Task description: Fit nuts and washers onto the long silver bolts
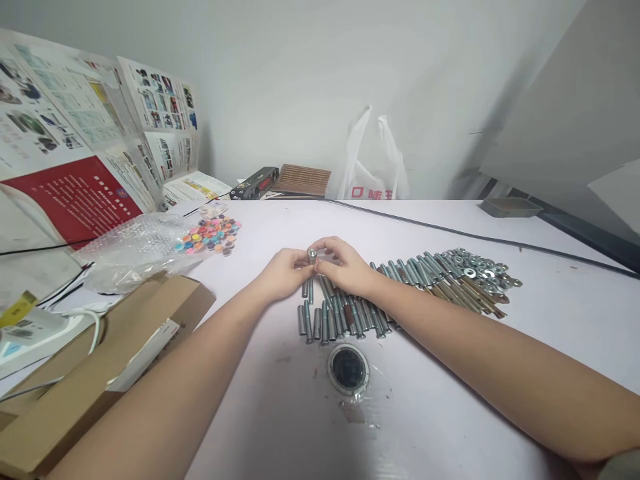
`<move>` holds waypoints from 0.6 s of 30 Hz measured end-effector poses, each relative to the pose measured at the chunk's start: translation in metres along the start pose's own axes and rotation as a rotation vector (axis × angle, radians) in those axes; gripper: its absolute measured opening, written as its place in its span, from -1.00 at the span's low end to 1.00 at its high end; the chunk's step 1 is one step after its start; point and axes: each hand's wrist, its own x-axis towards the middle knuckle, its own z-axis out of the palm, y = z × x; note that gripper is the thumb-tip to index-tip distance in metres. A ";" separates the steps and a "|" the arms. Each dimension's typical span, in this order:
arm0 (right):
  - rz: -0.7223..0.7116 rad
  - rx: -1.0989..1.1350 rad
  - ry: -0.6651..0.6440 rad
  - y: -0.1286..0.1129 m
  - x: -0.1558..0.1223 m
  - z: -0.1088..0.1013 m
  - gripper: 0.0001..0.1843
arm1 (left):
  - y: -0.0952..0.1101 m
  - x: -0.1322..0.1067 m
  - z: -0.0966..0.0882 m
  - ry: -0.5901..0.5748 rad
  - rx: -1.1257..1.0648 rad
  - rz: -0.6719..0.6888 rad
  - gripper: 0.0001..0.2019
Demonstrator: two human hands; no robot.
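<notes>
My left hand and my right hand meet above the middle of the white table. Both pinch one upright metal bolt with a round nut or washer at its top end; its shank hangs down between my fingers. Directly below my hands lies a row of short grey sleeves and bolts. To the right, longer bolts lie side by side, and past them sits a heap of shiny washers and nuts.
A round capped hole sits in the table in front of the bolts. A cardboard box and bubble wrap lie at left, coloured discs behind them. A black cable crosses the back; a white plastic bag stands by the wall.
</notes>
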 end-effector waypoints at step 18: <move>-0.053 -0.078 0.066 0.007 0.001 0.002 -0.73 | -0.004 0.001 0.002 0.025 -0.001 0.059 -0.75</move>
